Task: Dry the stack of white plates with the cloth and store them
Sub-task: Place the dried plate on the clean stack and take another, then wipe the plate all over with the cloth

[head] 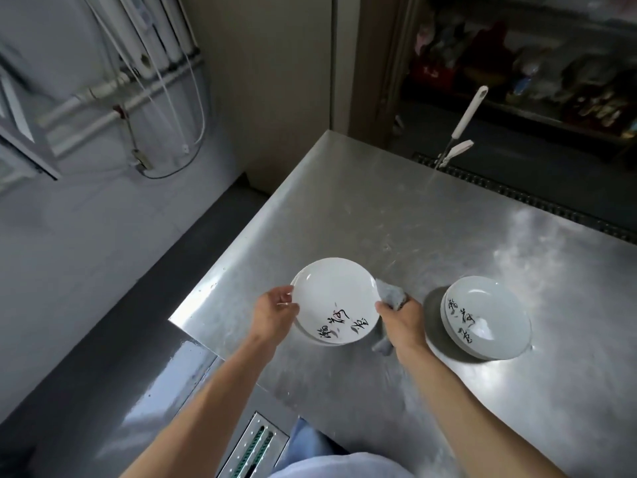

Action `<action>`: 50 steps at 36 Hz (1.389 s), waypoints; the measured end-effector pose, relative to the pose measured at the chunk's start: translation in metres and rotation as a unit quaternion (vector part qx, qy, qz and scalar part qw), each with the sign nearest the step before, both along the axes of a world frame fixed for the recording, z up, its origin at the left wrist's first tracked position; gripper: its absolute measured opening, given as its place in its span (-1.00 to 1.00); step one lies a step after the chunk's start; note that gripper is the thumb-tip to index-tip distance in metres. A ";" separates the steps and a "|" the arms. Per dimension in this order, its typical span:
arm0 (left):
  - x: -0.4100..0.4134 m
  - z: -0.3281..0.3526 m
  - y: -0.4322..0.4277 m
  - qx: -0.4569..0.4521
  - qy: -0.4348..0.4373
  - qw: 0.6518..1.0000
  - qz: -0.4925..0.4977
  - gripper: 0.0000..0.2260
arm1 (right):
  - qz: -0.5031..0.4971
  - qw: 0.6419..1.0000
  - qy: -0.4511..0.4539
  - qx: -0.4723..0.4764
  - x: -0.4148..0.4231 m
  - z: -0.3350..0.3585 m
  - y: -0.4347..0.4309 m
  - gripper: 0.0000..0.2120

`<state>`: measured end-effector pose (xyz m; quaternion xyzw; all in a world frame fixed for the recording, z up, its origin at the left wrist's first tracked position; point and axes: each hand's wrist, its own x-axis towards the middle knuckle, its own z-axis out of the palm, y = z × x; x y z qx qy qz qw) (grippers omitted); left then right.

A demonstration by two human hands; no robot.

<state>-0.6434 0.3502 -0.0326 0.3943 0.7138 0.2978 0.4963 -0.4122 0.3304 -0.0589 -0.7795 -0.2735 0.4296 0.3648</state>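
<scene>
Gripped at its left rim by the curled fingers of the left hand, a short stack of white plates is being held over the near left corner of the steel table. Whether it is being lifted clear or is resting on the top cannot be told. Its right rim is being pinched by the right hand, with a grey cloth being bunched in the same fingers.

A slip is probably being risked: the rim is being held through loose cloth, and the lower plates could be slid out if the stack is tilted. With the table's edge just beside the left hand, a dropped plate could be sent to the floor.

A second stack of white plates is sitting near the right forearm and could be knocked by it. A white-handled utensil is lying well apart at the far edge. No storage place is being shown plainly.
</scene>
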 end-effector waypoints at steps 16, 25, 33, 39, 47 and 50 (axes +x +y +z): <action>0.089 0.008 -0.007 -0.046 -0.186 0.969 -0.157 -0.66 | -0.156 0.987 0.023 0.026 0.087 0.007 -0.058 -0.96; 0.150 -0.026 -0.048 -0.116 -0.293 0.916 -0.250 -0.43 | -0.250 0.968 0.024 0.007 0.139 0.003 -0.131 -0.93; 0.162 -0.056 -0.076 -0.185 -0.290 0.902 -0.262 -0.34 | -0.287 0.958 0.004 0.004 0.139 -0.007 -0.178 -0.85; 0.157 -0.075 -0.087 -0.227 -0.268 0.903 -0.247 -0.42 | -0.252 0.966 -0.043 -0.029 0.120 -0.021 -0.191 -0.85; 0.151 -0.094 -0.093 -0.257 -0.230 0.914 -0.213 -0.41 | -0.091 0.990 -0.090 -0.063 0.087 -0.045 -0.176 -0.79; 0.149 -0.097 -0.095 -0.260 -0.252 0.904 -0.228 -0.40 | 0.058 0.968 -0.221 -0.102 0.074 -0.058 -0.161 -0.73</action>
